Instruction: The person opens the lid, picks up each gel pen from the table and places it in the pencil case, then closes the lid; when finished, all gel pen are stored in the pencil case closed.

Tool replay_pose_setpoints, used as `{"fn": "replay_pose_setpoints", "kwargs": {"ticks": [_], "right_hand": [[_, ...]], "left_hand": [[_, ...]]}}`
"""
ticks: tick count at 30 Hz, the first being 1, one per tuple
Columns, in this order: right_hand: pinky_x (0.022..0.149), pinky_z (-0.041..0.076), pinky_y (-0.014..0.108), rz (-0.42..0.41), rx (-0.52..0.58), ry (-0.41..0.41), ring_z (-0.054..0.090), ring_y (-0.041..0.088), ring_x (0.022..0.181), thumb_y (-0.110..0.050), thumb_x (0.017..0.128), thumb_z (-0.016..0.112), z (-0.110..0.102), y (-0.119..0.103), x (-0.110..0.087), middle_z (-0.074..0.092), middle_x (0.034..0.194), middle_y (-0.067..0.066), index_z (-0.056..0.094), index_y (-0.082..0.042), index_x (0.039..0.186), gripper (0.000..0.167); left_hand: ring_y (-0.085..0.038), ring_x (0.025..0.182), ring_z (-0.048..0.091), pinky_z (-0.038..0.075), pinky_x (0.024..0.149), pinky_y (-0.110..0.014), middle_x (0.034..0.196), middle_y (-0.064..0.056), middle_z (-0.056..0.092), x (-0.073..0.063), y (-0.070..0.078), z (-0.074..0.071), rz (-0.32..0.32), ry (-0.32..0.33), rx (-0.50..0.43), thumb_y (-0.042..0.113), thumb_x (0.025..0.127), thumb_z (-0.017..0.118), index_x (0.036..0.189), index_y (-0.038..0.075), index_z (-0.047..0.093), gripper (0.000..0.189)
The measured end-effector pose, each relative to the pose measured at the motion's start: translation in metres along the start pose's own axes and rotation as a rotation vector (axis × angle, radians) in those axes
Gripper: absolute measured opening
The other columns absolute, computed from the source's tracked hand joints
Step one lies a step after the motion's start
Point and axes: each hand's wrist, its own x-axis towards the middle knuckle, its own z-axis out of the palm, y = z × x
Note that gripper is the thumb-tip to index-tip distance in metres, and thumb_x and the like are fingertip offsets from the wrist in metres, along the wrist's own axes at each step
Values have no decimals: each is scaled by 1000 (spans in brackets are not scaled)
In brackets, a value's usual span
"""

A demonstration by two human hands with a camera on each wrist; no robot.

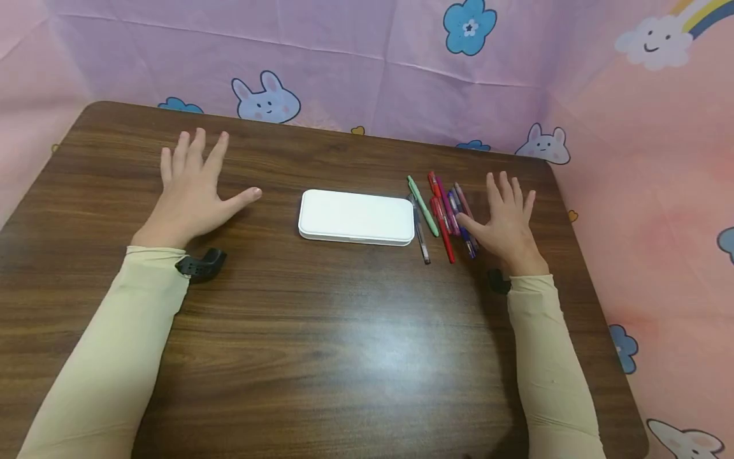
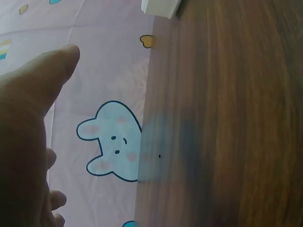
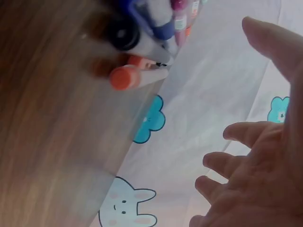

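A white, flat pencil case (image 1: pixel 355 217) with rounded corners lies closed near the middle of the table. Against its right end is a loose group of several pens: a clear one with a dark tip (image 1: pixel 421 234), a pale green one (image 1: pixel 423 205), red ones (image 1: pixel 444 234), and purple and blue ones partly overlapping. To the left of the case, my left hand (image 1: pixel 192 197) is spread with straight fingers and holds nothing. My right hand (image 1: pixel 507 229) spreads just right of the pens, its thumb overlapping them in the head view. The right wrist view shows pen ends (image 3: pixel 124 78) apart from that hand.
The brown wooden table (image 1: pixel 275 357) has rounded corners. A lilac cloth (image 1: pixel 344 64) with printed rabbits and flowers hangs behind its far edge, and a pink cloth (image 1: pixel 659 210) stands along the right edge. Each wrist wears a dark band (image 1: pixel 202 265).
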Motion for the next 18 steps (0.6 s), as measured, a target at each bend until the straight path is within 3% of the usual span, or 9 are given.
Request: {"fn": "replay_pose_setpoints", "kwargs": {"ticks": [3, 6, 10, 14, 16, 18], "right_hand": [[123, -14, 66, -38, 36, 35, 1, 44, 158, -56, 95, 65, -1, -5, -1, 8, 171, 24, 14, -6, 166, 101], [127, 0, 64, -94, 103, 58, 10, 42, 157, -52, 94, 69, 0, -18, -1, 16, 170, 22, 22, -5, 164, 97], [126, 22, 60, -191, 133, 10, 25, 38, 154, -49, 91, 74, 4, -47, 0, 25, 168, 18, 30, -8, 162, 93], [125, 26, 57, -346, 60, -92, 34, 39, 150, -48, 89, 77, 12, -78, 4, 32, 165, 19, 34, -7, 160, 93], [125, 28, 55, -413, 21, -137, 37, 39, 148, -48, 88, 79, 17, -89, 7, 34, 163, 20, 36, -6, 159, 93], [123, 33, 52, -467, -14, -164, 41, 38, 146, -47, 87, 80, 21, -96, 10, 37, 162, 19, 38, -7, 158, 92]], "left_hand": [[-36, 157, -19, -20, 122, -62, 172, -20, -9, 0, 5, 2, 13, 8, -30, 71, 94, 54, 168, 18, 0, 105], [-37, 158, -13, -13, 124, -64, 173, -16, -5, 0, 13, 8, 37, 8, -113, 69, 94, 56, 168, 20, 3, 103], [-34, 159, -1, 3, 124, -70, 174, -8, 4, -3, 23, 27, 64, -31, -347, 60, 96, 63, 168, 27, 9, 96], [-28, 159, 9, 12, 126, -64, 172, -3, 13, -5, 34, 48, 91, -111, -561, 49, 95, 71, 167, 29, 13, 94], [-28, 159, 10, 12, 126, -63, 173, -2, 14, -4, 40, 57, 111, -161, -576, 48, 93, 74, 167, 29, 13, 98], [-29, 159, 9, 8, 128, -61, 173, -2, 14, -3, 45, 64, 140, -195, -532, 50, 89, 79, 167, 28, 13, 105]]}}
